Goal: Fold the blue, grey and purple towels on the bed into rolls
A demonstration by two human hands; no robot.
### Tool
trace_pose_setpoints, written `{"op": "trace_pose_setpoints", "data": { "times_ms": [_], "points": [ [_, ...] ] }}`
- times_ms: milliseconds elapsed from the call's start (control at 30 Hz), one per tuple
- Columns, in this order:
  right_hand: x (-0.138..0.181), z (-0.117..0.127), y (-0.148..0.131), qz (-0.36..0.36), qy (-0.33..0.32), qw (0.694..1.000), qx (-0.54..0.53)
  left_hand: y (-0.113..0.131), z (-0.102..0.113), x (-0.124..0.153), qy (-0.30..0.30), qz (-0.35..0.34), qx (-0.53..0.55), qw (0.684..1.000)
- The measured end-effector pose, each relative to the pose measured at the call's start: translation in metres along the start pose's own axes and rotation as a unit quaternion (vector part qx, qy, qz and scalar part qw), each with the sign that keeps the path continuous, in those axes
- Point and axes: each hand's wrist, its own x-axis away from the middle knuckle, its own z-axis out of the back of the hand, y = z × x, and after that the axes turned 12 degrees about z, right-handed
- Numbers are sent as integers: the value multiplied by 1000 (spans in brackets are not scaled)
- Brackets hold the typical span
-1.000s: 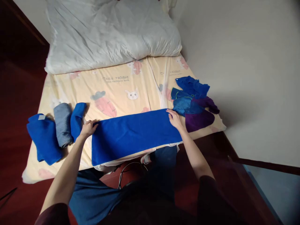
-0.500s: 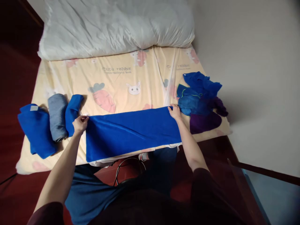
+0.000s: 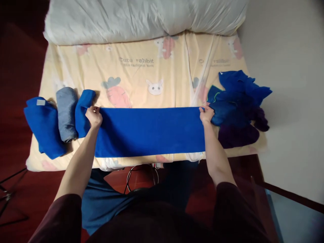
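A long blue towel (image 3: 152,131) lies stretched flat along the near edge of the bed. My left hand (image 3: 94,116) is closed on its far left corner, and my right hand (image 3: 207,113) pinches the far right corner. Just beyond my left hand rests a narrow blue rolled towel (image 3: 83,114), partly hidden by that hand. Beside it are a grey rolled towel (image 3: 67,113) and a wider folded blue towel (image 3: 45,126) with a white label. Close to my right hand is a loose heap of blue towels (image 3: 233,101), with a dark purple cloth (image 3: 238,135) at its near side.
A cream bed sheet (image 3: 136,81) printed with carrots and rabbits covers the bed. A white quilt (image 3: 141,20) lies across the back. The wall (image 3: 286,101) stands at the right, and thin black stand legs (image 3: 8,195) show at lower left.
The blue towel's top edge is now straight and level, and the diagonal crease in it has smoothed out. Both hands still grip its corners. The camera view has shifted.
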Motion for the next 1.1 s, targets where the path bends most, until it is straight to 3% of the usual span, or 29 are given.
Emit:
{"op": "trace_pose_setpoints", "data": {
  "times_ms": [100, 233, 333, 400, 500, 633, 833, 967, 1100],
  "points": [
    [5, -5, -17, -2, 4, 999, 52, 5, -5, 6, 5, -28, -2, 1000],
    [43, -12, -65, 96, 44, 985, 134, 14, 0, 56, 34, -114, -37, 992],
    [90, -24, -107, 227, -50, 963, 135, 15, -1, 96, -30, -190, -57, 980],
    [113, -33, -122, 269, -128, 947, 122, 11, -5, 109, -70, -200, -55, 976],
    [118, -36, -111, 226, -164, 950, 137, 2, -11, 106, -81, -179, -36, 980],
    [88, -21, -64, 118, -128, 966, 191, -4, -16, 86, -59, -164, -33, 984],
    [53, -16, -22, 101, -126, 960, 228, -3, -20, 77, -51, -156, -43, 985],
    [57, -9, -44, 90, -152, 955, 238, 2, -15, 84, -60, -139, -37, 988],
    [115, -8, -113, 179, -147, 946, 228, 3, -3, 127, -85, -183, -31, 979]
  ]
}}
